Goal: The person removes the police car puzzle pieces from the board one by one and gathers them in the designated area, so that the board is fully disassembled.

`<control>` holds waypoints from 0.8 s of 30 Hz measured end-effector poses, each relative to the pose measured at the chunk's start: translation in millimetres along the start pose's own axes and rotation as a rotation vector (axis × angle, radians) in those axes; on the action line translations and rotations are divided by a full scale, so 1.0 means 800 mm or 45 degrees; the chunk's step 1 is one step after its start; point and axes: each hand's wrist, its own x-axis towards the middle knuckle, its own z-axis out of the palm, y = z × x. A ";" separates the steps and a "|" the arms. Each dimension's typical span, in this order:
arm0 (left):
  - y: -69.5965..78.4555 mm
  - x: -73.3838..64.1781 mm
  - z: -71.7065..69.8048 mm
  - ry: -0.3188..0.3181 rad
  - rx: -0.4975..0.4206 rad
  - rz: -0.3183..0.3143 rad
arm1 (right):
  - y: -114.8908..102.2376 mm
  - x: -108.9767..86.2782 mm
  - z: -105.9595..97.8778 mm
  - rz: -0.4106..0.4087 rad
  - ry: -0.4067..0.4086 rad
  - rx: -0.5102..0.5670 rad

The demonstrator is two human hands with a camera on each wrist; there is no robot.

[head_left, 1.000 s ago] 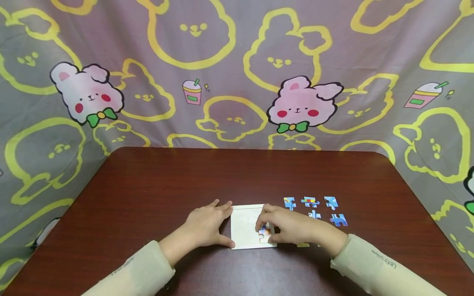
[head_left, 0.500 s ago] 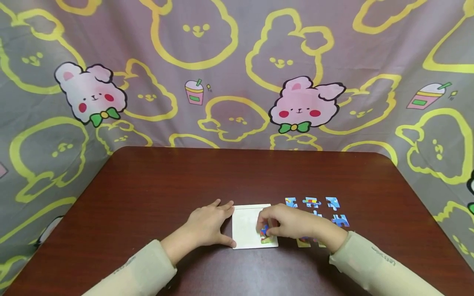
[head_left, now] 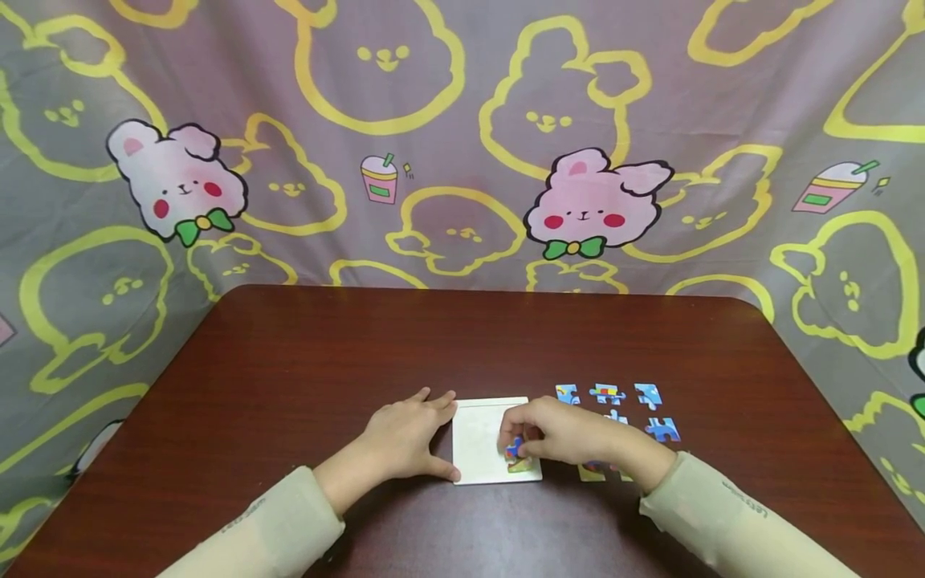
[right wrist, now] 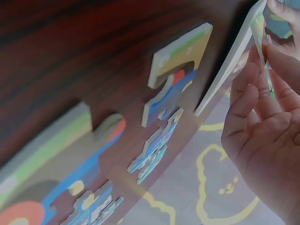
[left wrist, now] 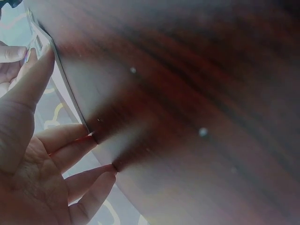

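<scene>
A square white puzzle board (head_left: 477, 441) lies on the table. My left hand (head_left: 405, 440) rests at its left side with fingers spread, the thumb and fingertips touching the edge. Above the board's near right corner, my right hand (head_left: 552, 433) pinches a jigsaw piece (head_left: 516, 457) with blue, red and green on it. In the right wrist view that jigsaw piece (right wrist: 259, 30) stands tilted between thumb and fingers, beside the board (right wrist: 225, 72). Whether its lower edge touches the board I cannot tell. The left hand (left wrist: 51, 159) holds nothing.
Several loose jigsaw pieces lie right of the board, including a blue piece (head_left: 662, 429), a corner piece (head_left: 648, 395) and a piece with a red and yellow patch (head_left: 607, 393). The right forearm covers some. A patterned curtain (head_left: 448, 144) hangs behind the brown table (head_left: 361, 345).
The jigsaw piece in my right hand has turned, and its green edge now faces the board's near side. My left hand has stayed at the board's left edge.
</scene>
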 end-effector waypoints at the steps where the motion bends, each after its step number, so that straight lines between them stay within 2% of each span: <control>1: 0.000 0.000 0.000 -0.002 -0.001 0.001 | 0.000 0.000 0.000 0.000 0.003 -0.003; 7: 0.000 0.000 -0.001 -0.012 0.004 -0.001 | 0.000 -0.001 -0.004 -0.012 0.034 -0.003; 15: 0.000 -0.001 -0.001 -0.001 0.013 0.009 | 0.002 -0.008 -0.014 -0.002 0.056 0.070; 24: -0.001 0.000 0.001 0.002 0.029 0.015 | 0.010 -0.019 -0.023 -0.015 0.116 0.069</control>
